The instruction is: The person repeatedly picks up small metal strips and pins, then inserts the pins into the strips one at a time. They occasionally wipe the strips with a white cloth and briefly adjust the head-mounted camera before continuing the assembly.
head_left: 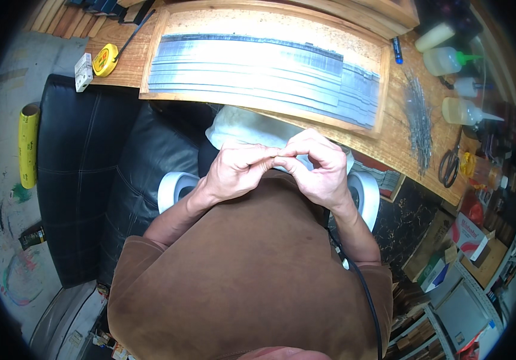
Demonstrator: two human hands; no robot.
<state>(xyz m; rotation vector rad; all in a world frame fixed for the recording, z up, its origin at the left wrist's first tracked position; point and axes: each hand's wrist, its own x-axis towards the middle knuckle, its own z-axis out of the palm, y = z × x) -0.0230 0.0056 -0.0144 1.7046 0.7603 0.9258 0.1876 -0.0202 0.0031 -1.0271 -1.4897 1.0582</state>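
Note:
My left hand (237,172) and my right hand (321,172) meet in front of my chest, just short of the table's front edge. Thumbs and fingertips on both sides are pinched together and touch. Whatever they pinch is too small or too hidden to make out. Beyond them, a shallow wooden tray (152,60) lies on the table, with many thin grey strips or rods (240,66) laid in overlapping rows. A pale cloth or bag (234,125) shows behind my hands, under the table edge.
On the wooden table's right lie a bundle of thin metal wires (419,123), scissors (450,165), a blue marker (397,51) and squeeze bottles (444,61). A yellow tape measure (105,60) sits at the left. A black padded seat (84,174) and a yellow roll (28,147) are leftward.

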